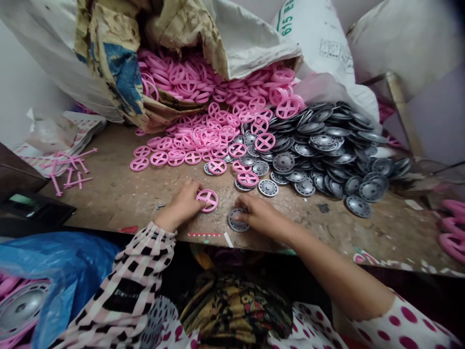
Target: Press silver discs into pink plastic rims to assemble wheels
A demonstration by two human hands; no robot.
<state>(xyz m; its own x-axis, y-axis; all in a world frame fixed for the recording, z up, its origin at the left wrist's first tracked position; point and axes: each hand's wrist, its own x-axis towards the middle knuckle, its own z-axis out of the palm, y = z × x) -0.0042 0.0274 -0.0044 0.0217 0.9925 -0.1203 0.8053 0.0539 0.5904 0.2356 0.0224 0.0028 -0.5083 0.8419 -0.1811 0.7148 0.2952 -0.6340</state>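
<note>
Near the table's front edge, my left hand [186, 201] grips a pink spoked wheel ring [208, 200] by its left side. A short way to the right, my right hand [262, 216] has its fingers closed on the rim of a grey wheel disc [238, 219], which lies at the tabletop. The ring and the disc are apart. Just beyond my hands lie loose pink rings [217, 166] and grey discs [268, 187], some overlapping. My right thumb and fingertips partly cover the grey disc.
A torn sack [119, 72] spills a heap of pink rings [203, 135]. Grey discs [327, 145] are piled to the right. Pink stick-like parts [72, 167] lie at the left. A blue bag [83, 257] with finished-looking wheels hangs below the table [109, 194] edge.
</note>
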